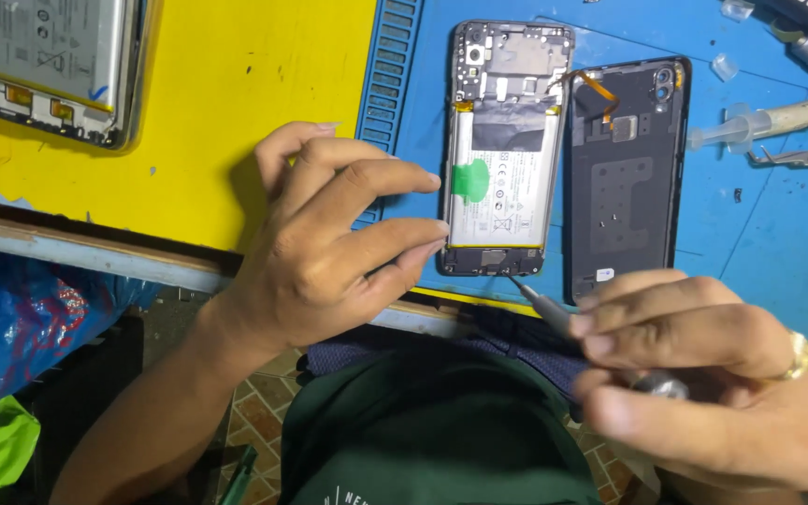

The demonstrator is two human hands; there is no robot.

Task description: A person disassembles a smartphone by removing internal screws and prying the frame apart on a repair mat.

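Right hand [703, 374] pinches my screwdriver [540, 309], tip at the opened phone's [502, 150] bottom edge; left hand [329, 248], fingers loose, steadies that phone's left side.

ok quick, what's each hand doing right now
Left hand: open, fingertips steadying the edge of the opened phone.
Right hand: closed on a screwdriver, tip at the phone's bottom end.

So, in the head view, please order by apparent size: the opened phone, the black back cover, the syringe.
1-2. opened phone and black back cover: they look alike, so no ranking.
3. syringe, clearly smallest.
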